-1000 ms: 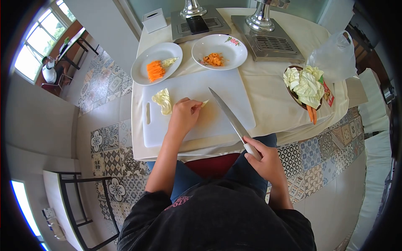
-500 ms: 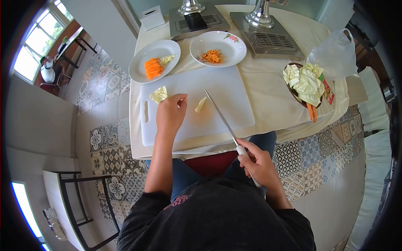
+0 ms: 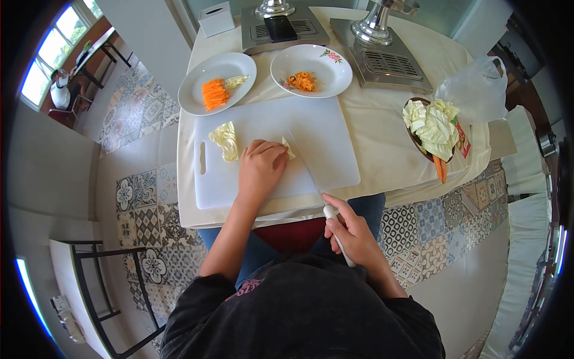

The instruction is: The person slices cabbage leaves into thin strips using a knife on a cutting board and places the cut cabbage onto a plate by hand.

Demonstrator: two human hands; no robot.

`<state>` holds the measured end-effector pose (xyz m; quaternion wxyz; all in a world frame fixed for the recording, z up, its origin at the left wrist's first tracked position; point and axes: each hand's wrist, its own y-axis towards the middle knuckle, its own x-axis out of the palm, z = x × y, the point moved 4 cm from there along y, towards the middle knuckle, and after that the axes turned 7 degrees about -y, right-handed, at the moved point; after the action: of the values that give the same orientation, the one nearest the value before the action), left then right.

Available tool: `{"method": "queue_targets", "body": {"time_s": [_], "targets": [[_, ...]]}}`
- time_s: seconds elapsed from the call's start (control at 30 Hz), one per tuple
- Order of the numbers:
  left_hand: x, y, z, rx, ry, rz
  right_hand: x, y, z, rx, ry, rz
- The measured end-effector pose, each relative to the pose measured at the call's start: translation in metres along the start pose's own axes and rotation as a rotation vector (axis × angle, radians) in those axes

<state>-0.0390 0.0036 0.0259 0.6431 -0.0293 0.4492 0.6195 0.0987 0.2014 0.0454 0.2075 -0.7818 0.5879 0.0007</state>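
My left hand (image 3: 262, 166) rests on the white cutting board (image 3: 323, 119), its fingers closed over a small cabbage piece (image 3: 289, 147) that shows beyond the fingertips. My right hand (image 3: 353, 230) is wrapped round the white handle of a kitchen knife (image 3: 339, 233). The thin blade slants up and left across the board, its tip just right of the cabbage piece. A larger pale cabbage leaf (image 3: 225, 141) lies on the board to the left of my left hand.
Behind the board stand a plate (image 3: 191, 99) with shredded carrot and cabbage, and a flowered plate (image 3: 335, 84) with carrot shreds. At right, a bowl of cabbage leaves (image 3: 436, 128) and carrots sits beside a plastic bag (image 3: 475, 90). Metal stands (image 3: 388, 66) are at the back.
My left hand has moved right from beside the larger leaf onto the small cabbage piece. The knife's blade has turned to a thinner, more edge-on view, near that piece.
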Motion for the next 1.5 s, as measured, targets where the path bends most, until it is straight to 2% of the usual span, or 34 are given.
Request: {"method": "queue_targets", "body": {"time_s": [0.17, 0.37, 0.47, 0.57, 0.67, 0.77, 1.17, 1.5], "targets": [[0.002, -0.005, 0.009, -0.009, 0.055, 0.076, 0.002, 0.011, -0.006, -0.048, -0.104, 0.042], [0.005, -0.003, 0.005, -0.062, 0.083, 0.077, 0.0, 0.018, -0.018, -0.003, -0.186, 0.035], [0.007, -0.004, 0.002, -0.055, 0.091, 0.09, 0.002, 0.023, -0.025, -0.111, -0.254, 0.06], [0.007, -0.005, 0.004, -0.032, 0.081, 0.123, 0.003, 0.027, -0.029, -0.084, -0.284, 0.029], [0.008, -0.004, 0.002, -0.032, 0.09, 0.117, 0.005, 0.03, -0.026, -0.189, -0.355, 0.048], [0.007, -0.001, 0.005, -0.088, 0.089, 0.074, 0.007, 0.029, -0.028, -0.247, -0.406, 0.056], [0.011, -0.002, 0.002, -0.106, 0.194, 0.085, 0.012, 0.033, -0.023, -0.294, -0.479, 0.084], [0.011, -0.001, 0.002, -0.125, 0.186, 0.103, 0.009, 0.035, -0.028, -0.207, -0.452, 0.053]]}}
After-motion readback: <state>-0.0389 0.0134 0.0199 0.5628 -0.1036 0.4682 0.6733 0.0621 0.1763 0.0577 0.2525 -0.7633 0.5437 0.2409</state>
